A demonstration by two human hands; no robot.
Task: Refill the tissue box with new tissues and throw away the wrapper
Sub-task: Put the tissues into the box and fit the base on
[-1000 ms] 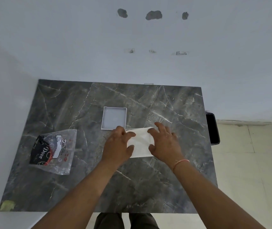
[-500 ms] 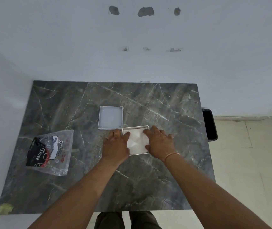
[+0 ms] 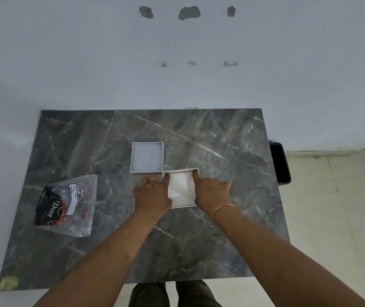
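A white square tissue box [image 3: 196, 172] stands open-topped in the middle of the dark marble table [image 3: 221, 138], with white tissues [image 3: 181, 187] lying inside it. My left hand [image 3: 151, 194] presses against the box's left side, fingertips at its rim. My right hand [image 3: 211, 191] rests on the right side, fingers spread over the rim. The box's square lid [image 3: 147, 157] lies flat just behind and to the left. A clear plastic wrapper [image 3: 66, 204] with black and red print lies at the table's left.
A black bin [image 3: 280, 162] stands on the floor by the table's right edge. White walls close off the back and left sides. A scrap of yellowish tape [image 3: 8, 282] sticks to the front left corner. My legs [image 3: 172, 294] are at the front edge.
The tissues have gone down into the box, whose rim now shows all around them. Both hands have slid apart to the box's two sides.
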